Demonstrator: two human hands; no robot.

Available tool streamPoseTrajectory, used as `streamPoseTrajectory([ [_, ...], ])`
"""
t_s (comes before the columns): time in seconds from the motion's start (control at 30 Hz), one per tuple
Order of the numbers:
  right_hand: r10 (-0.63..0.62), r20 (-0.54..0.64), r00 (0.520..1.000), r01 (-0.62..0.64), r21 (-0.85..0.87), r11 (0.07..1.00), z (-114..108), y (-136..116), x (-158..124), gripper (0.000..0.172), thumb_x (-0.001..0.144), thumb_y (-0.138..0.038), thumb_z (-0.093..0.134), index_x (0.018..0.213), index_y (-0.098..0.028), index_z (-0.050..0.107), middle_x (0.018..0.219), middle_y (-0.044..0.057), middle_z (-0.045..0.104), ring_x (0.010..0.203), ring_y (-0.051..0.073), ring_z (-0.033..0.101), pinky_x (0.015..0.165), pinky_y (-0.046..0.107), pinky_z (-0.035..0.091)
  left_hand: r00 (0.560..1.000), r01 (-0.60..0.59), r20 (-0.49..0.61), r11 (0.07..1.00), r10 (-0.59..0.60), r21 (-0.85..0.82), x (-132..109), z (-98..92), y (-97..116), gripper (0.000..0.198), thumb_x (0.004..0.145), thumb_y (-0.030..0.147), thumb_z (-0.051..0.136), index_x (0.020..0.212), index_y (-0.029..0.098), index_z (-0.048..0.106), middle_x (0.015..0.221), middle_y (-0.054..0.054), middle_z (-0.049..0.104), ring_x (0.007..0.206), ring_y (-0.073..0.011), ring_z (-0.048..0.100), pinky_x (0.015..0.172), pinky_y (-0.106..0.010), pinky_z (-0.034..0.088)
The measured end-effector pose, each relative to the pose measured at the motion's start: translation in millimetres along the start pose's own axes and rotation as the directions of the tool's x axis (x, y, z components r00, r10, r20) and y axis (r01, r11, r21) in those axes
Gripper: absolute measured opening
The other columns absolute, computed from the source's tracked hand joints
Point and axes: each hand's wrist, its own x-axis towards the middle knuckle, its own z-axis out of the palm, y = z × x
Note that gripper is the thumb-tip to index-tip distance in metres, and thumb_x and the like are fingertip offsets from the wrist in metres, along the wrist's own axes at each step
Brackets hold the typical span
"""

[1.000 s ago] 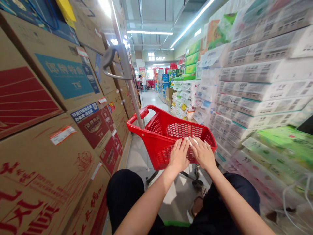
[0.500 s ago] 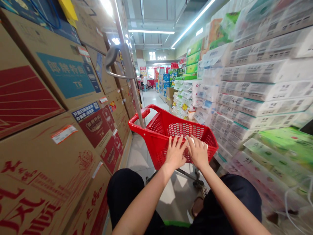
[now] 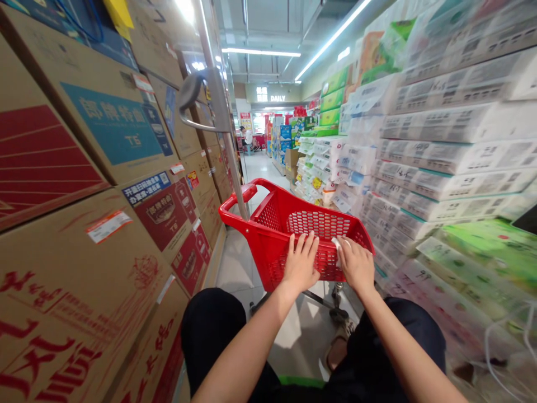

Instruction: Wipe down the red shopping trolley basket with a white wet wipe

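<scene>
A red plastic shopping cart (image 3: 262,260) with honeycomb-holed walls stands sideways in front of my knees. My left hand (image 3: 300,263) lies on its near wall, fingers spread and their tips at the top rim. Farther right on the same rim, my right hand (image 3: 356,260) bends its fingers over a white tissue (image 3: 337,246) pressed against the cart. Most of the tissue is hidden under that hand.
Stacked cardboard cartons (image 3: 138,291) line the left side, beside a metal pole with a grey handle (image 3: 203,101). Plastic-wrapped paper packs (image 3: 444,151) are piled on the right. A person (image 3: 247,137) sits far down the tiled aisle.
My right hand has slid right along the cart's rim with the tissue, away from my left hand. The left hand and the cart have hardly moved.
</scene>
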Motion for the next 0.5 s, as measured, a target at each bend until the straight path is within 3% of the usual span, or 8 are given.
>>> streamPoseTrajectory([
  [0.13, -0.098, 0.009, 0.995, 0.097, 0.062, 0.993, 5.4, -44.2, 10.6, 0.049, 0.104, -0.028, 0.038, 0.152, -0.020, 0.046, 0.148, 0.013, 0.056, 0.129, 0.029, 0.052, 0.105, 0.044, 0.037, 1.000, -0.002, 0.007, 1.000, 0.002, 0.015, -0.4, -1.2, -0.9, 0.095, 0.078, 0.037, 0.062, 0.161, 0.013, 0.022, 0.170, -0.011, 0.014, 0.155, -0.0352, 0.017, 0.127, -0.059, 0.001],
  [0.2, -0.124, 0.033, 0.992, 0.121, 0.084, 0.989, 5.4, -49.7, 12.1, 0.051, 0.104, -0.029, 0.036, 0.155, -0.021, 0.042, 0.149, 0.013, 0.055, 0.128, 0.028, 0.052, 0.106, 0.044, 0.037, 1.000, -0.010, 0.007, 1.000, 0.010, 0.019, -1.5, -3.1, -4.5, 0.094, 0.078, 0.036, 0.061, 0.161, 0.013, 0.021, 0.170, -0.011, 0.014, 0.155, -0.0345, 0.018, 0.127, -0.058, 0.001],
  [0.33, -0.138, 0.115, 0.984, 0.128, 0.090, 0.988, 1.7, -10.3, 1.8, 0.050, 0.105, -0.034, 0.036, 0.154, -0.028, 0.044, 0.148, 0.008, 0.056, 0.123, 0.026, 0.056, 0.104, 0.041, 0.039, 0.999, -0.034, 0.017, 0.999, 0.034, 0.017, -3.8, -6.9, -14.3, 0.095, 0.079, 0.034, 0.059, 0.162, 0.016, 0.017, 0.170, -0.009, 0.014, 0.154, -0.0323, 0.023, 0.128, -0.056, 0.003],
  [0.5, -0.044, 0.099, 0.994, 0.033, 0.113, 0.993, 8.6, 55.6, -11.8, 0.049, 0.105, -0.036, 0.032, 0.150, -0.024, 0.048, 0.141, 0.009, 0.061, 0.127, 0.025, 0.054, 0.109, 0.042, 0.039, 0.999, -0.047, 0.015, 0.999, 0.047, -0.005, -2.0, -5.1, -21.0, 0.094, 0.079, 0.032, 0.059, 0.162, 0.019, 0.017, 0.170, -0.006, 0.016, 0.152, -0.0295, 0.026, 0.128, -0.052, 0.002],
])
